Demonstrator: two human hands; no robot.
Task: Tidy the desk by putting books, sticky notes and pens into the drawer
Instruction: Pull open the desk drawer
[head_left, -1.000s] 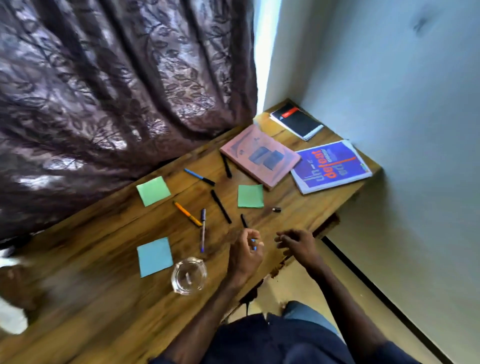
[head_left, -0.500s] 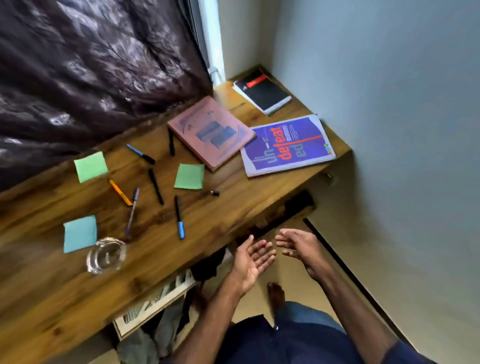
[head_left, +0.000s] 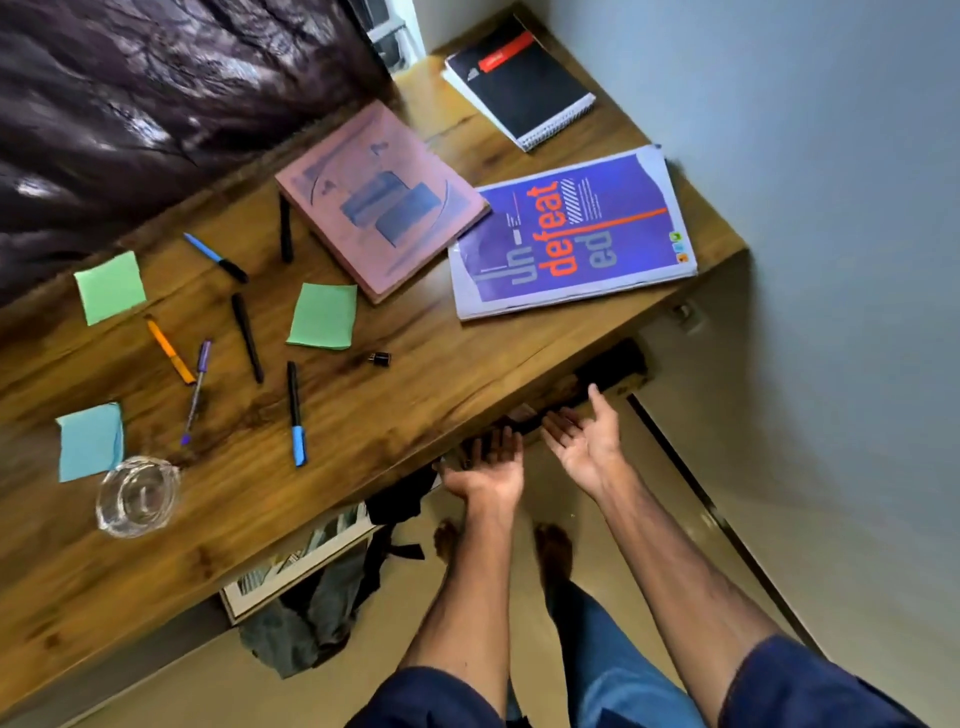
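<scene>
While my fingertips slip under the front edge of the desk (head_left: 415, 395), I cannot make out the drawer itself: only a dark gap shows there, just beyond both hands. My left hand (head_left: 485, 470) is palm up, fingers spread and holding nothing; its fingertips are lost in that shadow. My right hand (head_left: 587, 441), just beside it, is also palm up, wide and empty, thumb raised toward the edge. Below my wrists, bare feet and a dark bag (head_left: 317, 618) on the floor are partly hidden by my forearms and the desk.

Everything to be tidied lies on the desktop, beyond and to the left of my hands. Farthest ahead of the right hand is a black spiral notebook (head_left: 519, 83); nearer, a purple book (head_left: 571, 234) lettered "undefeated", touching a pink book (head_left: 379, 200) at one corner. Ahead of the left hand sits a green sticky note (head_left: 323, 316), with a tiny dark cap (head_left: 380, 358) close by, too small to identify. A blue-capped pen (head_left: 296, 413) lies nearest my left hand. Further left are a black pen (head_left: 247, 338), purple pen (head_left: 196, 389), orange pen (head_left: 170, 351), blue pen (head_left: 215, 257), another black pen (head_left: 285, 228), a second green note (head_left: 110, 287) and a blue note (head_left: 89, 441) touching a glass dish (head_left: 137, 496).
</scene>
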